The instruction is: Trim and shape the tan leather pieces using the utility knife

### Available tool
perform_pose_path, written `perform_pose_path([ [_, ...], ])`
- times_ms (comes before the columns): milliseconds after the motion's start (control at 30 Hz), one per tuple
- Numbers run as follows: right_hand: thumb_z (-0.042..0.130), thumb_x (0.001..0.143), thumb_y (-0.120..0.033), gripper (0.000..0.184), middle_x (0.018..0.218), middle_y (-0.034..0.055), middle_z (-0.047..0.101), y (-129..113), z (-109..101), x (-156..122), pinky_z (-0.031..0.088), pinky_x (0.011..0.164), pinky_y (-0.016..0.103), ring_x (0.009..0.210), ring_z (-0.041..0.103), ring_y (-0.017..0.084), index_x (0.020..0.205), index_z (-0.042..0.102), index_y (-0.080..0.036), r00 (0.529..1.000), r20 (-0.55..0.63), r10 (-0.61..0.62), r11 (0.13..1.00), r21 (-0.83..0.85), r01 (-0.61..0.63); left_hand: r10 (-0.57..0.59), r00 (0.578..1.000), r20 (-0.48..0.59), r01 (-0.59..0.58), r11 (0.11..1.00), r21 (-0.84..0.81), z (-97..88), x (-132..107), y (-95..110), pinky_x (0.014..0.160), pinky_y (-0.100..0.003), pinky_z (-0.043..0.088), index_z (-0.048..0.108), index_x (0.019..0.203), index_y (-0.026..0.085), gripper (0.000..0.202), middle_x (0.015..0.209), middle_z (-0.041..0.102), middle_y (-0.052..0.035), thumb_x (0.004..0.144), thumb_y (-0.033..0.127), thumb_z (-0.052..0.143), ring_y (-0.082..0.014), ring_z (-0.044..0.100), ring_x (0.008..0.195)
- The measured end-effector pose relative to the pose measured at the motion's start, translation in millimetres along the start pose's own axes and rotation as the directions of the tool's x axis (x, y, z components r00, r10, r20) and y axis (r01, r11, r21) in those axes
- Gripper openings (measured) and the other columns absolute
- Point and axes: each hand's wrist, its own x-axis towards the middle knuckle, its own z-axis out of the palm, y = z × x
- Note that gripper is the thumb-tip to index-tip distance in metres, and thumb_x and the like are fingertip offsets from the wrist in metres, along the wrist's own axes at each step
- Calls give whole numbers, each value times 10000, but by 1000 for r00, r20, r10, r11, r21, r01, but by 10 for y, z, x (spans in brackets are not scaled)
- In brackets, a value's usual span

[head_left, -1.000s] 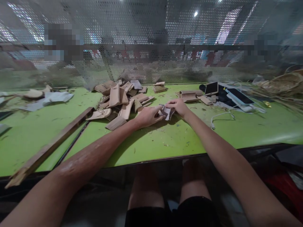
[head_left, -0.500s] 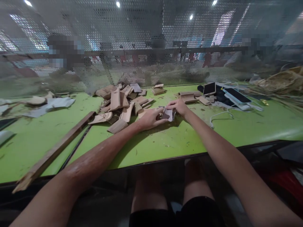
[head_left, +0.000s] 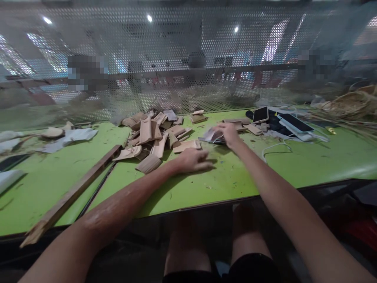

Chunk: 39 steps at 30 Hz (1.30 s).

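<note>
My left hand [head_left: 194, 160] hovers low over the green table, fingers stretched and apart, holding nothing. Just behind it lies a flat pale wooden piece [head_left: 186, 146]. Farther right, the fingers of my right hand [head_left: 229, 134] are closed on a folded sheet of what looks like sandpaper [head_left: 213, 135], pale on top with a dark edge below. Motion blurs these fingers, and part of the sheet is hidden under them. To the left is a heap of curved wooden pieces [head_left: 150, 131].
A long wooden stick [head_left: 75, 188] lies across the left side. Behind my right hand are more wooden pieces [head_left: 255, 129], two phones [head_left: 296, 122] and a white cable [head_left: 277, 145]. A perforated screen [head_left: 182, 51] stands at the back; a woven basket [head_left: 349, 104] is far right.
My left hand has let go of the folded sheet and moved slightly down toward the table's front edge. My right hand keeps the sheet, now lower and flatter. The view has tilted slightly up.
</note>
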Motion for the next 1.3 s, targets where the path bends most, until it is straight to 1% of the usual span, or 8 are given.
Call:
perform_pose_path([
  [67, 761, 705, -456, 247, 706, 55, 671, 45, -147, 94, 437, 579, 312, 634, 579, 183, 736, 690, -221, 983, -183, 35, 992, 122, -12, 45, 998, 48, -46, 998, 37, 38, -26, 103, 550, -277, 262, 514, 759, 205, 490, 583, 502, 14, 931, 663, 494, -128, 429, 527],
  [133, 775, 689, -472, 280, 727, 54, 668, 83, -208, 141, 442, 574, 309, 628, 576, 180, 765, 686, -218, 975, -221, 29, 981, 192, 15, 23, 1000, 3, -23, 999, 34, 72, -38, 156, 549, -272, 264, 518, 785, 205, 468, 579, 500, 21, 951, 641, 474, -126, 439, 526],
  [267, 783, 663, -511, 330, 720, 35, 659, 104, -10, 67, 452, 619, 303, 651, 582, 175, 709, 698, -196, 996, -31, -86, 991, 97, 89, -29, 988, -150, 43, 995, 87, 81, -20, 32, 540, -255, 264, 526, 791, 205, 398, 566, 500, 29, 934, 577, 520, -114, 409, 507],
  [367, 752, 696, -474, 304, 735, 39, 685, 54, 179, -51, 446, 658, 307, 688, 589, 180, 715, 731, -171, 987, 93, -132, 990, -37, 136, -102, 944, -314, 138, 986, 96, 41, -5, -143, 551, -229, 286, 555, 857, 195, 312, 595, 536, 30, 923, 500, 563, -105, 433, 531],
  [433, 744, 697, -443, 287, 733, 43, 696, 12, 245, -121, 442, 661, 309, 683, 584, 177, 724, 747, -158, 976, 170, -132, 987, -70, 146, -171, 920, -352, 213, 974, 84, 13, -4, -225, 555, -216, 287, 584, 978, 192, 267, 607, 558, 40, 919, 453, 586, -103, 451, 535],
  [633, 728, 725, -397, 241, 757, 59, 723, -82, 297, -238, 450, 664, 307, 681, 594, 172, 759, 769, -162, 952, 274, -134, 974, -139, 177, -266, 910, -319, 313, 944, 104, 12, -5, -288, 601, -245, 352, 629, 1247, 224, 355, 710, 643, 14, 899, 299, 638, -146, 557, 631],
  [1033, 721, 720, -412, 260, 761, 58, 725, -70, 242, -222, 446, 692, 316, 704, 611, 185, 758, 770, -160, 965, 245, -98, 976, -168, 142, -271, 910, -313, 273, 961, -41, 96, 9, -400, 592, -238, 365, 713, 1247, 201, 371, 648, 620, 21, 883, 233, 649, -114, 494, 560],
  [1300, 731, 727, -377, 217, 780, 76, 753, -58, 247, -213, 475, 709, 334, 721, 631, 204, 751, 780, -166, 951, 288, -116, 966, -190, 175, -272, 917, -294, 253, 962, -100, 94, -1, -413, 571, -229, 345, 752, 1089, 191, 246, 620, 592, 34, 866, 252, 669, -102, 473, 550],
])
